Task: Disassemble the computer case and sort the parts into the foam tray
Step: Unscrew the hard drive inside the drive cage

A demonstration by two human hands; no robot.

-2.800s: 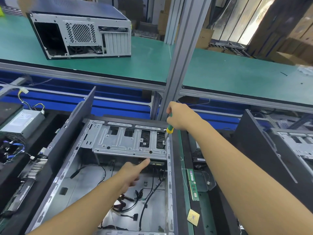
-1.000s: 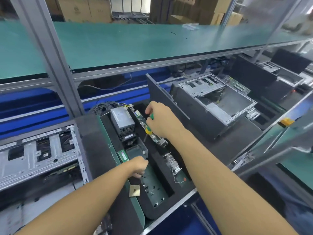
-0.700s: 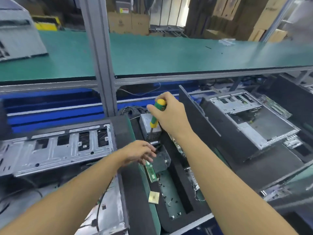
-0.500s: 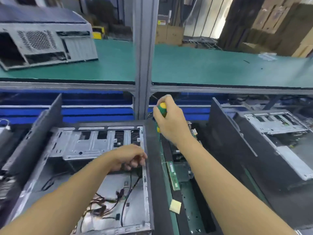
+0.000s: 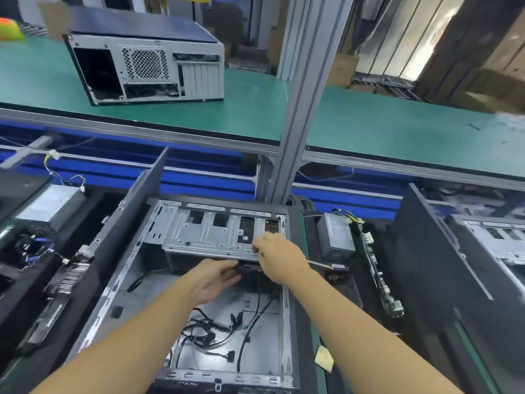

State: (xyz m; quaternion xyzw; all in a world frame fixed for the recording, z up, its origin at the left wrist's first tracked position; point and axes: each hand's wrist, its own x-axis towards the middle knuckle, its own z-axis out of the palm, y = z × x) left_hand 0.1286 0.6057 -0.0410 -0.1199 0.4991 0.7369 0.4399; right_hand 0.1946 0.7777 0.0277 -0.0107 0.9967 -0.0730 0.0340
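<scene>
Now, from the head camera: looks down into case, lying open on its side at centre, just left of foam tray. Has both forearms coming in from the near edge. Spreads left hand with palm showing, fingers straight and relaxed, just under front lip of drive cage, fingertips at a dark part beneath it; cannot tell whether touching. Curls right hand round screwdriver, handle hidden in fist but for a green sliver, shaft poking right across case wall toward tray; sets those fingertips at cage's right front corner. Shows loose cables on case floor, nearer than both hands. Shows side panel tilted up along case's left edge. Has in tray power supply at far end and circuit board standing on edge just right of it. Shows small yellow square beside case's near right corner. Shows second case on green shelf above, left of grey post, and another power supply at far left.
</scene>
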